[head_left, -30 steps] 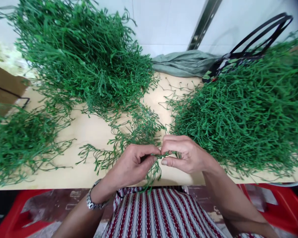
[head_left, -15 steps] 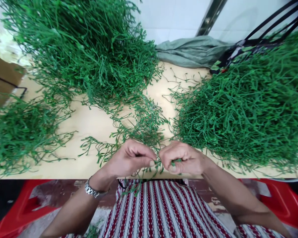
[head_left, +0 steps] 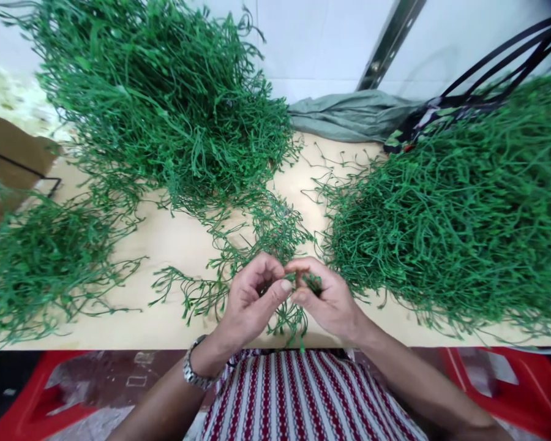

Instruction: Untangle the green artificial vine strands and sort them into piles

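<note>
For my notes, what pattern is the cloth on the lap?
The cloth is red-and-white striped; head view.

1. The green sprig point(head_left: 308, 283) pinched between the left hand point(head_left: 251, 301) and the right hand point(head_left: 327, 301) is seen as smooth, faintly glossy plastic.
2. The tabletop point(head_left: 165, 245) under the hands is shown as pale, matt, smooth wood.
3. A shiny metal watch band point(head_left: 193, 373) is worn on the left wrist.
4. Striped woven cloth point(head_left: 294, 398) is seen below the hands, and soft matt grey-green cloth point(head_left: 349, 116) beyond them.
</note>
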### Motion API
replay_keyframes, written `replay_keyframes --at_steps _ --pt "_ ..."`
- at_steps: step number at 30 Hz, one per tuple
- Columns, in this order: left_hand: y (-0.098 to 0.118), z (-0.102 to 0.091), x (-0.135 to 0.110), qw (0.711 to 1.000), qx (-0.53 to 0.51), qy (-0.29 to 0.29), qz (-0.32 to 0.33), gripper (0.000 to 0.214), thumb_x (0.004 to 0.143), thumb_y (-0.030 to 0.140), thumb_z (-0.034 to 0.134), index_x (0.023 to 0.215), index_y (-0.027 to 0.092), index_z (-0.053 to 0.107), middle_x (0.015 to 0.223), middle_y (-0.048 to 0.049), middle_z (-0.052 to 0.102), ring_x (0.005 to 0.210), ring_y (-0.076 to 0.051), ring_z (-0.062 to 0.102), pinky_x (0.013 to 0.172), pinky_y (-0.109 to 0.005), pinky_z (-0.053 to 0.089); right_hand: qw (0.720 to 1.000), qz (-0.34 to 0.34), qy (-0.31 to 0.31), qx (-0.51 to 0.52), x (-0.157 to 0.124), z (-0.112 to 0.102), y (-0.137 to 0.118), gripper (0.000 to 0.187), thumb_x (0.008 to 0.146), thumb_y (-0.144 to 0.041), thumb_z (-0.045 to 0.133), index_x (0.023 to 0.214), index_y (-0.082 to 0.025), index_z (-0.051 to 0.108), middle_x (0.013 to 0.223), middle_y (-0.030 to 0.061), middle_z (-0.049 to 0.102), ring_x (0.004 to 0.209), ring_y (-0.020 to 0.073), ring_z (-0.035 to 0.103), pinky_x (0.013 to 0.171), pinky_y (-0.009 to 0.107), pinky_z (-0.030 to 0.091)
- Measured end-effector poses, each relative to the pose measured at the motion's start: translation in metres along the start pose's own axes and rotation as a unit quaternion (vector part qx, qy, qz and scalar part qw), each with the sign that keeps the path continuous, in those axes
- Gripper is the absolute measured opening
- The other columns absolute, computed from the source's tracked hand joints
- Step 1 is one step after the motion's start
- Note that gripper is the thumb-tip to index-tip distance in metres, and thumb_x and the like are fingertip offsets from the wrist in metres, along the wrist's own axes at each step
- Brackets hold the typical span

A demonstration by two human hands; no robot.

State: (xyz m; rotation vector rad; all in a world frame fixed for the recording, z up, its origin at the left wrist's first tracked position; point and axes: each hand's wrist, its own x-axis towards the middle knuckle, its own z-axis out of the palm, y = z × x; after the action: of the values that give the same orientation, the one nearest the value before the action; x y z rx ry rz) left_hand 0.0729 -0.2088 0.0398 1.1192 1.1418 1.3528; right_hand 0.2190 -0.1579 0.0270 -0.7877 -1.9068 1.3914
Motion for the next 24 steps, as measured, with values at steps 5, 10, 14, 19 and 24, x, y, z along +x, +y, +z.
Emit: replay_keyframes --at_steps 5,10,14,19,24 --pt "-0.010 0.003 -0.002 0.999 -0.027 -0.010 0.022 0.015 0.081 0.031 0.054 0.077 0.018 0.047 0.063 0.0036 0.039 0.052 -0.007 0.035 0.046 -0.019 0.029 0.995 -0.023 0.094 0.015 0.003 0.006 -0.001 0.011 0.078 -0.031 0.060 0.081 -0.020 0.060 0.059 -0.0041 0.049 0.052 0.0083 0.042 0.048 0.020 0.035" --pt "0.000 0.000 0.000 0.997 0.063 -0.035 -0.010 0.016 0.078 0.026 0.058 0.080 0.019 0.044 0.067 0.0039 0.039 0.056 -0.008 0.036 0.048 -0.019 0.031 0.990 -0.060 0.110 -0.059 0.004 0.002 -0.005 0.003 0.078 -0.020 0.058 0.079 -0.018 0.060 0.060 -0.0031 0.055 0.050 0.0076 0.045 0.048 0.020 0.037" --pt "0.007 -0.002 0.002 0.972 0.227 -0.006 0.067 0.012 0.077 0.017 0.057 0.072 0.017 0.046 0.070 0.0016 0.040 0.065 -0.011 0.040 0.056 -0.023 0.033 0.970 -0.141 0.112 -0.162 0.005 -0.005 -0.006 0.005 0.078 -0.014 0.055 0.081 -0.017 0.058 0.065 -0.0008 0.057 0.056 0.0090 0.050 0.052 0.021 0.039" --pt "0.012 0.001 0.006 0.957 0.284 0.000 0.058 0.013 0.077 0.010 0.051 0.066 0.016 0.049 0.066 0.0010 0.042 0.066 -0.012 0.042 0.060 -0.025 0.034 0.967 -0.144 0.079 -0.194 0.005 -0.009 -0.004 0.006 0.080 -0.015 0.054 0.084 -0.016 0.058 0.069 0.0019 0.058 0.062 0.0115 0.054 0.057 0.024 0.042" --pt "0.006 0.008 0.009 0.978 0.207 0.018 0.005 0.013 0.074 0.014 0.054 0.061 0.015 0.053 0.061 0.0012 0.045 0.059 -0.010 0.042 0.053 -0.023 0.033 0.984 -0.106 0.089 -0.111 0.001 -0.003 0.002 0.007 0.081 -0.019 0.055 0.086 -0.017 0.060 0.071 0.0014 0.061 0.063 0.0111 0.055 0.057 0.023 0.043"
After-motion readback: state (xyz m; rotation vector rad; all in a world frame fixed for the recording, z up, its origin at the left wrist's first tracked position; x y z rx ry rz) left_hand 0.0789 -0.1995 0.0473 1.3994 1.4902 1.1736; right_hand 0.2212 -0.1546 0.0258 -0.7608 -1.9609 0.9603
